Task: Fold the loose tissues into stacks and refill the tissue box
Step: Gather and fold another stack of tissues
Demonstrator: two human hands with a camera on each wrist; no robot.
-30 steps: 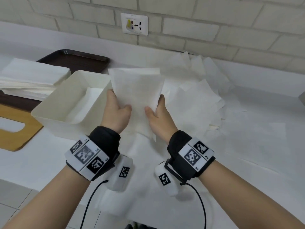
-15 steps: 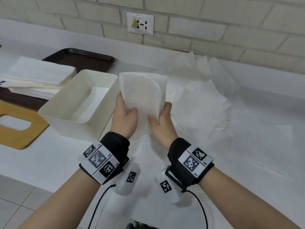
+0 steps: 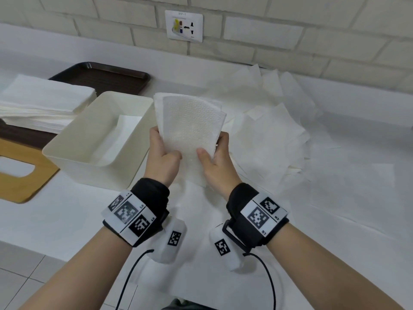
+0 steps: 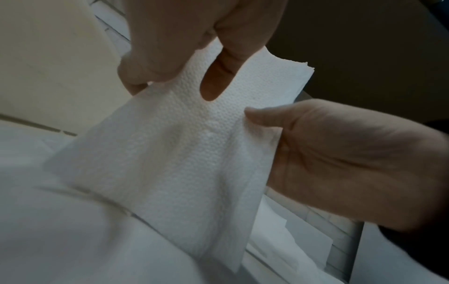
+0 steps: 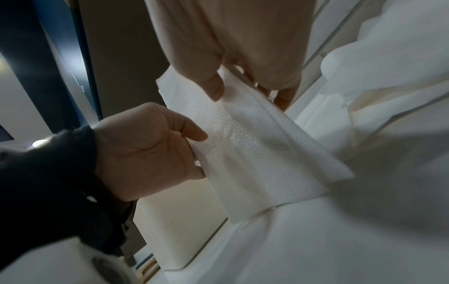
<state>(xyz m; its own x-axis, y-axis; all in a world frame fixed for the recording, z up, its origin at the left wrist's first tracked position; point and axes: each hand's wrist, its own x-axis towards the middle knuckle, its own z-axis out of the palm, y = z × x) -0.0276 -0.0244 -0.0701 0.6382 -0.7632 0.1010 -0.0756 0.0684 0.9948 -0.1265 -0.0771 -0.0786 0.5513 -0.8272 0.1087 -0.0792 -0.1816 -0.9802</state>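
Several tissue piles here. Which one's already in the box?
The folded tissue lying flat inside the cream box. The neat stack sits on the tray at left, loose sheets lie spread at right, and one is held in both hands.

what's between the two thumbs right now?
Head view: a bare strip of the folded tissue that the left hand and right hand pinch; nothing else.

The head view is bright and evenly lit, with soft shadows on the white table (image 3: 335, 198) below the wrists and bowed lines at the edges. Both wrist views are dim and backlit: the folded tissue (image 4: 194, 153) glows between shadowed fingers (image 4: 216, 80), and everything beyond the fingertips smears into blur
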